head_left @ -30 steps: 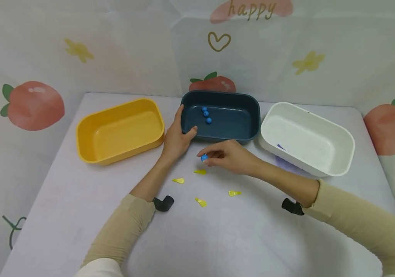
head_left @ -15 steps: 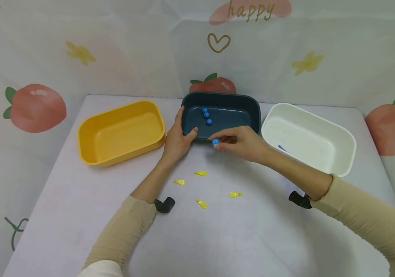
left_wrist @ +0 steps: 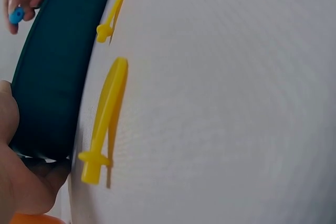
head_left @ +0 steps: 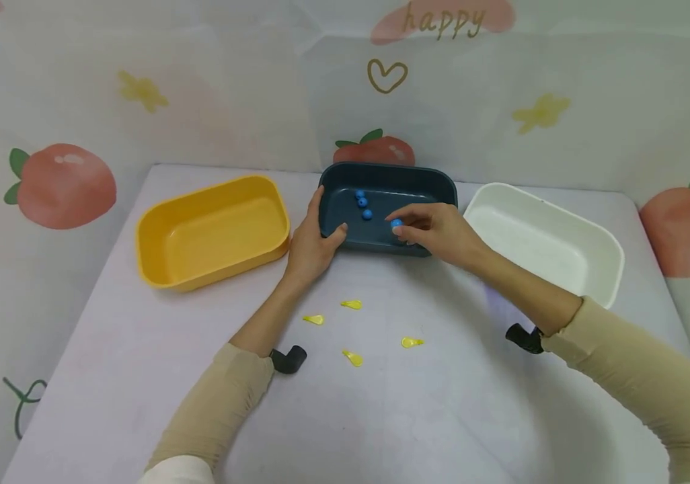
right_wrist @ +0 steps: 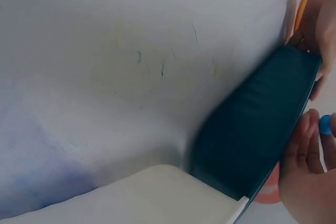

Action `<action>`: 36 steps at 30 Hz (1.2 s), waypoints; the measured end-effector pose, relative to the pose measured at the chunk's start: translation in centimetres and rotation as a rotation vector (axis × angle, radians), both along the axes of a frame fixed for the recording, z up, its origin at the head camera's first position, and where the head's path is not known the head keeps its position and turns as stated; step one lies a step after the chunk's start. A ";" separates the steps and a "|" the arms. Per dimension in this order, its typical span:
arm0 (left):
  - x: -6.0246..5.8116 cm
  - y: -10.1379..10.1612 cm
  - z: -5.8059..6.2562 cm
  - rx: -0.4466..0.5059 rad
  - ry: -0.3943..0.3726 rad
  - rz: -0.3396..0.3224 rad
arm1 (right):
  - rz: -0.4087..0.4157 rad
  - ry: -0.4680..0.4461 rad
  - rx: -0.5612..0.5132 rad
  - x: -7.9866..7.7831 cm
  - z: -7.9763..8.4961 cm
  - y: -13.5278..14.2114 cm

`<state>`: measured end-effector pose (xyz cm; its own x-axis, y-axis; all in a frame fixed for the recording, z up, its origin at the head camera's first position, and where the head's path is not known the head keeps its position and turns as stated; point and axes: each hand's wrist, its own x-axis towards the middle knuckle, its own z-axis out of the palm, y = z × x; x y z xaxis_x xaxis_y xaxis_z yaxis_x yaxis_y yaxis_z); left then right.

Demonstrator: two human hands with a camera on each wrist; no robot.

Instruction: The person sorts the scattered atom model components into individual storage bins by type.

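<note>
My right hand (head_left: 444, 232) pinches a round blue bead (head_left: 396, 223) between thumb and fingertips, over the right part of the dark teal bin (head_left: 381, 247). Inside that bin, toward its left side, lie several blue beads (head_left: 366, 214). My left hand (head_left: 311, 245) grips the bin's left end, its thumb at the front rim and its fingers along the outer side. In the left wrist view the pinched bead, with a small hole in it, shows above the bin's rim. On the table in front lie several small yellow plastic pieces (head_left: 352, 357), narrow with a little crosspiece near one end (left_wrist: 105, 124).
A yellow bin (head_left: 212, 269) stands to the left, angled, close to my left hand. To the right is a white bin (head_left: 587, 269), partly behind my right forearm. A printed cloth (head_left: 230, 81) hangs behind the table.
My right hand has carried the blue bead up and to the right, from in front of the teal bin to over it. The left hand keeps its grip on the bin.
</note>
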<state>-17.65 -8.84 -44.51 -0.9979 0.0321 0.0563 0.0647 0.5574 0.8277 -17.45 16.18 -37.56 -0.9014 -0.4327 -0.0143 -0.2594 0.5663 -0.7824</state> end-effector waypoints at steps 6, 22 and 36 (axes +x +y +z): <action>-0.2 0.2 0.1 0.000 -0.006 -0.005 | -0.050 -0.020 0.036 -1.3 0.0 0.5; -0.1 0.8 0.2 -0.001 -0.004 -0.006 | -0.146 -0.010 0.010 -4.2 -1.7 -0.8; 0.1 0.2 -0.1 -0.009 -0.012 0.014 | -0.214 -0.126 0.025 -6.2 -3.4 -2.2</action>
